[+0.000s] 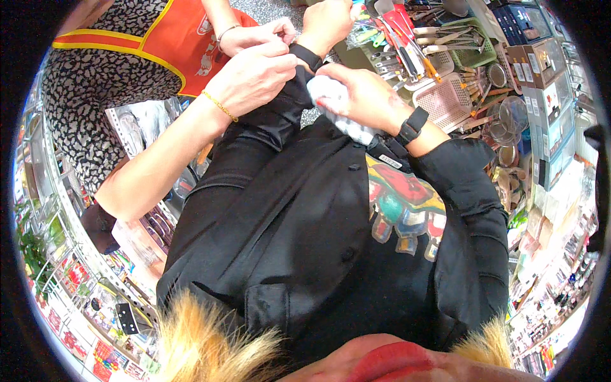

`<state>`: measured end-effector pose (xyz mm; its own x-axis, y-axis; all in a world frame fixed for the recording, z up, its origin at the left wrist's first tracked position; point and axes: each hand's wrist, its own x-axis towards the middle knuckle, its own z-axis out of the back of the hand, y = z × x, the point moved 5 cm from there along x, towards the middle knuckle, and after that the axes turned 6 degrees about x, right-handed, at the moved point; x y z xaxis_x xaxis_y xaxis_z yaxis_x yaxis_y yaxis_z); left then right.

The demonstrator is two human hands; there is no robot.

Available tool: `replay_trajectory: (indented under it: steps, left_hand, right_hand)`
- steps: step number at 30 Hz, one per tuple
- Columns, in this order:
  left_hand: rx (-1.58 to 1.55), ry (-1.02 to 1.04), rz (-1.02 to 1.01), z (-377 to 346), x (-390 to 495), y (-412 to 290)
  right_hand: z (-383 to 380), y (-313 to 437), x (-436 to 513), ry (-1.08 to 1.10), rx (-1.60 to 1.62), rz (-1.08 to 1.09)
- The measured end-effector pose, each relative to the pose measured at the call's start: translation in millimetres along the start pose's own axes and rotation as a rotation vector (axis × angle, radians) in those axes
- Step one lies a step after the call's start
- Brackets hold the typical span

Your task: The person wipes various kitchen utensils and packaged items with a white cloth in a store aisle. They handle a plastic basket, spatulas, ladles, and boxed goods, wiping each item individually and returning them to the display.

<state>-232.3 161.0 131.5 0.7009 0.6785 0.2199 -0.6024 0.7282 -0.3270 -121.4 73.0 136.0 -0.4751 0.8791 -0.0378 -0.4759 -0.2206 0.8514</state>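
My left hand (329, 21) reaches forward at the top edge, its fingers partly cut off by the frame. A black wrist strap (307, 56) sits around that wrist, just beyond the black sleeve. Another person's hands, one with a gold bracelet (220, 106) and one with a silver bangle (229, 31), meet at the strap and pinch near its edge. My right hand (365, 93) grips a bundled white cloth item (329, 94) with a red mark, possibly a glove. A second black strap (412, 125) circles my right wrist.
The other person wears a red apron (186, 43) with yellow trim. Kitchen utensils lie ahead right, with a green basket (472, 45) and a pink basket (446, 100). Stacked boxes (544, 110) stand at the right. Wire shelving (62, 267) with goods lines the left.
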Motion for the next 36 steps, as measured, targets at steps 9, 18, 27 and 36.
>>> replay_trajectory:
  steps: [9, 18, 27, 36]
  left_hand:
    - [0.106, 0.146, -0.454, 56, -70, -45]
    - [-0.041, 0.461, -0.081, 51, -52, -45]
    - [-0.063, 0.282, -0.485, 115, -76, -10]
    - [-0.820, 0.252, 0.180, -127, 71, -25]
  right_hand:
    - [-36, 7, 0, 0.398, 0.234, 0.184]
    - [-34, 33, 3, 0.452, 0.546, 0.056]
    - [-26, 34, -19, 0.513, 0.413, 0.356]
    - [63, -176, -3, -0.065, -0.358, -0.447]
